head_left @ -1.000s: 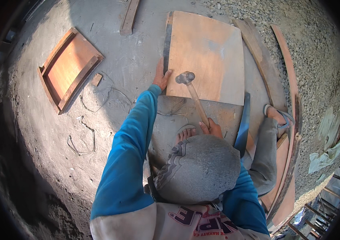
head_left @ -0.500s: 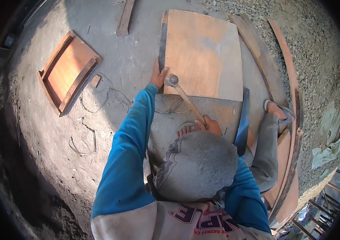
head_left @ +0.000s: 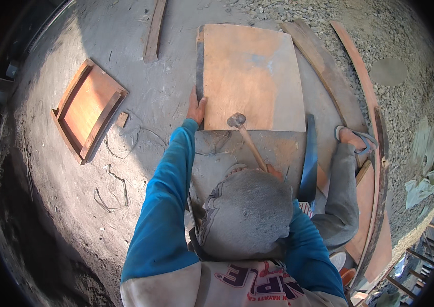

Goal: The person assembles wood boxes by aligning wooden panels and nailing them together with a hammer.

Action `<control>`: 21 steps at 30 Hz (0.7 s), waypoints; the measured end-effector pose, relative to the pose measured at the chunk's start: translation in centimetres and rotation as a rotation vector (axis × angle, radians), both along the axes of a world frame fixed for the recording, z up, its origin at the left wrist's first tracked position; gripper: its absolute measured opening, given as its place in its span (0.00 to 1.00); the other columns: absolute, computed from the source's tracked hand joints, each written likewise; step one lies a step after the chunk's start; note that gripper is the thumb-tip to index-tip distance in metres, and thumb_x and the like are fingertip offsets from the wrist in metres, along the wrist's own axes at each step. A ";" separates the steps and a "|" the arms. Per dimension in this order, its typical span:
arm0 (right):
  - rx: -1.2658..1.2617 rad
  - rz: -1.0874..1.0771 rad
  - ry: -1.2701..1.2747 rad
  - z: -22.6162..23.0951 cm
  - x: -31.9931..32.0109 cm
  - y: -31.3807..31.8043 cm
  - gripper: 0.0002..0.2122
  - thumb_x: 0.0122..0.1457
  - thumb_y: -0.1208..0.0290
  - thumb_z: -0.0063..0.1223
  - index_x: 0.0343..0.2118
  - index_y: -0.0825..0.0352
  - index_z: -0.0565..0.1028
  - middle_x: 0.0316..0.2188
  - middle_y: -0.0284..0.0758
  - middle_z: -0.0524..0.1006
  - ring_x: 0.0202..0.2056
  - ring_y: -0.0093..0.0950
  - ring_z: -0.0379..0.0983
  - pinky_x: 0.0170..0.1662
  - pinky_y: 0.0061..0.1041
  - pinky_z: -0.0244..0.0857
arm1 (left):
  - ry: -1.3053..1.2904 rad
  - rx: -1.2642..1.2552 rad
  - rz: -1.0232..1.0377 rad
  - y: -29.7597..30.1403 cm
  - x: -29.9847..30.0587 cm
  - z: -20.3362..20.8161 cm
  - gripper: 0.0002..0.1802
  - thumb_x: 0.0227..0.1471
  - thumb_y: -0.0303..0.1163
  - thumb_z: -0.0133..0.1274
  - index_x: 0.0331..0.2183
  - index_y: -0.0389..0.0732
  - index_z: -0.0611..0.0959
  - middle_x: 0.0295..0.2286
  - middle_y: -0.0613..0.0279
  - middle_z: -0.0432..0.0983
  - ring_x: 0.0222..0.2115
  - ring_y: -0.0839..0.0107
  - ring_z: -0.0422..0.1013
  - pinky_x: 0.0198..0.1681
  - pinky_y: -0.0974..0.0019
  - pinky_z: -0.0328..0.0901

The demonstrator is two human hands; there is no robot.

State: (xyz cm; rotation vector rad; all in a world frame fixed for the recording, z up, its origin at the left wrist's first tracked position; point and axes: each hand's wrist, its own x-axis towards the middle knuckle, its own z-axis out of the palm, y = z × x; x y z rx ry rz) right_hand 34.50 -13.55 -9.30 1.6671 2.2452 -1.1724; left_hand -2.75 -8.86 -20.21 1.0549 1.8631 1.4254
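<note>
Hammer sits in closed right hand, mostly hidden behind knee; open left hand touches panel at eight o'clock.

Below the rectangular tan plywood panel, a rounded grey-trousered knee hides most of the right hand and the butt of the grey-headed wooden hammer; above the panel's left, the view's top edge crops a brown plank
</note>
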 end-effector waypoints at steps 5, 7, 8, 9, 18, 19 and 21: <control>0.129 -0.324 0.107 -3.1 7.8 -6.2 0.20 0.55 0.52 0.58 0.35 0.68 0.73 0.25 0.48 0.77 0.30 0.46 0.76 0.32 0.41 0.68 | 0.128 -0.100 0.103 -0.4 0.2 1.1 0.35 0.60 0.42 0.41 0.63 0.40 0.51 0.62 0.44 0.47 0.62 0.47 0.48 0.64 0.56 0.47; 0.271 -0.347 -0.045 -0.3 8.6 -7.9 0.21 0.52 0.53 0.60 0.37 0.67 0.73 0.27 0.48 0.78 0.32 0.47 0.76 0.34 0.43 0.68 | 0.301 -0.123 0.084 0.0 0.0 1.5 0.32 0.60 0.44 0.40 0.63 0.45 0.56 0.62 0.43 0.47 0.61 0.46 0.49 0.63 0.54 0.49; 0.258 -0.359 -0.106 -0.4 9.0 -8.1 0.21 0.52 0.53 0.60 0.39 0.66 0.72 0.29 0.48 0.78 0.33 0.47 0.76 0.36 0.44 0.68 | 0.388 -0.124 0.059 0.6 0.2 1.6 0.31 0.61 0.44 0.40 0.62 0.47 0.59 0.62 0.43 0.47 0.61 0.46 0.50 0.63 0.54 0.50; 0.239 -0.377 -0.170 -0.4 9.4 -8.1 0.21 0.51 0.53 0.61 0.40 0.66 0.72 0.30 0.48 0.78 0.34 0.48 0.76 0.38 0.45 0.68 | 0.415 -0.103 0.067 0.8 0.2 1.5 0.29 0.61 0.45 0.39 0.61 0.49 0.62 0.62 0.43 0.47 0.61 0.46 0.50 0.62 0.53 0.51; 0.012 -0.279 -0.108 -0.3 10.8 -6.7 0.23 0.52 0.59 0.57 0.51 0.61 0.69 0.48 0.47 0.71 0.53 0.47 0.65 0.52 0.46 0.62 | 1.015 0.126 -0.153 0.9 -7.5 -4.0 0.33 0.63 0.54 0.29 0.61 0.44 0.62 0.60 0.46 0.53 0.59 0.47 0.52 0.60 0.51 0.53; 0.164 -0.343 -0.052 -0.8 12.0 -8.0 0.21 0.54 0.61 0.56 0.51 0.61 0.70 0.47 0.45 0.72 0.50 0.44 0.69 0.51 0.44 0.63 | 0.844 -0.041 -0.120 0.5 -3.2 -3.8 0.34 0.63 0.55 0.29 0.62 0.43 0.61 0.59 0.44 0.54 0.59 0.48 0.53 0.59 0.51 0.53; 0.014 -0.467 0.350 4.6 14.0 -6.4 0.17 0.57 0.63 0.53 0.47 0.65 0.73 0.46 0.43 0.75 0.48 0.42 0.71 0.50 0.41 0.64 | 0.739 -0.145 -0.057 0.7 -2.1 -1.9 0.35 0.63 0.55 0.31 0.61 0.39 0.61 0.58 0.41 0.56 0.58 0.48 0.54 0.59 0.52 0.54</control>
